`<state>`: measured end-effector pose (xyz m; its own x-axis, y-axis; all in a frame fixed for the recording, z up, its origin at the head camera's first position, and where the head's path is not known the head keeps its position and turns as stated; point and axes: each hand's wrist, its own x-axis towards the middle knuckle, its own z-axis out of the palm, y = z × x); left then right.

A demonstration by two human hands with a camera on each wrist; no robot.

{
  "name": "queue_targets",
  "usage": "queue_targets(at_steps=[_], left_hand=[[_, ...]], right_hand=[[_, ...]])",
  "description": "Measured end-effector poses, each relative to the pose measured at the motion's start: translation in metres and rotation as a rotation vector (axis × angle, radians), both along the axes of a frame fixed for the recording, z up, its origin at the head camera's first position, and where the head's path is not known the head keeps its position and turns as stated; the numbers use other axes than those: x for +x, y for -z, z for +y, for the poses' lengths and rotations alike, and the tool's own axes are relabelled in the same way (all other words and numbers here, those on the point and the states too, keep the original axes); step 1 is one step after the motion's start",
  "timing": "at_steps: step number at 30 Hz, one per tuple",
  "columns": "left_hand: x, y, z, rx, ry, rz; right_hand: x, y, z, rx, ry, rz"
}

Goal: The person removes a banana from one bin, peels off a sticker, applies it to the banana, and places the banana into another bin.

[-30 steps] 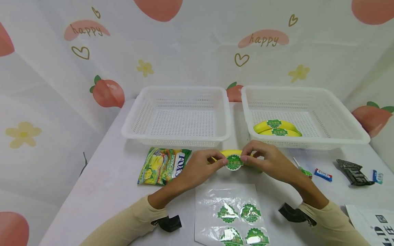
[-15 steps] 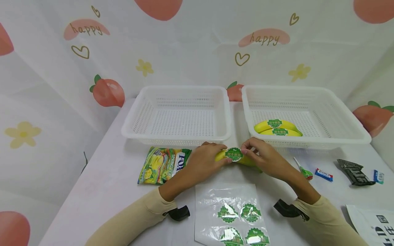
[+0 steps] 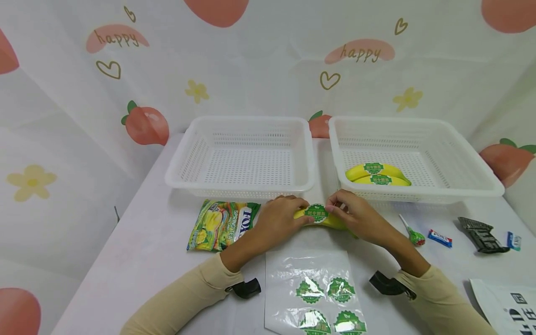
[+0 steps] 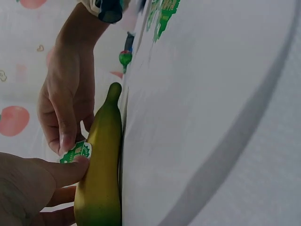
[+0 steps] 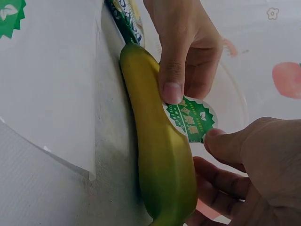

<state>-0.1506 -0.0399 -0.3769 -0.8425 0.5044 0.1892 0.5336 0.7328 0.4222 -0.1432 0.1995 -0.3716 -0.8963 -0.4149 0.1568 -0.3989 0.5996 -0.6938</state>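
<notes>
Readable: "happy" in brown script on two pink patches of the backdrop cloth (image 3: 251, 60), at 11 and 1 o'clock. "FOX'S" and "SPRING TEA" on the green candy bag (image 3: 222, 225), at 9 o'clock from the hands. Green round sticker (image 3: 317, 212) on the banana (image 3: 324, 220): characters too small to read. Partial dark print on the white bag (image 3: 508, 304) at 5 o'clock, unreadable.

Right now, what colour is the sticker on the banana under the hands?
Green with a white edge, sticker clearest in the right wrist view.
</notes>
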Motion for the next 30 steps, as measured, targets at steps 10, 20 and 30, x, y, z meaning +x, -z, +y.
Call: queue_targets(at_steps=[10, 20, 30], left_hand=[[0.001, 0.002, 0.002, 0.019, -0.036, -0.007], [0.003, 0.003, 0.002, 0.045, 0.001, 0.026], [0.002, 0.004, 0.002, 0.077, 0.037, 0.018]], right_hand=[[0.000, 0.001, 0.000, 0.015, 0.013, -0.005], [0.003, 0.008, -0.007, 0.062, -0.106, 0.082], [0.006, 0.010, -0.016, 0.199, -0.061, 0.113]])
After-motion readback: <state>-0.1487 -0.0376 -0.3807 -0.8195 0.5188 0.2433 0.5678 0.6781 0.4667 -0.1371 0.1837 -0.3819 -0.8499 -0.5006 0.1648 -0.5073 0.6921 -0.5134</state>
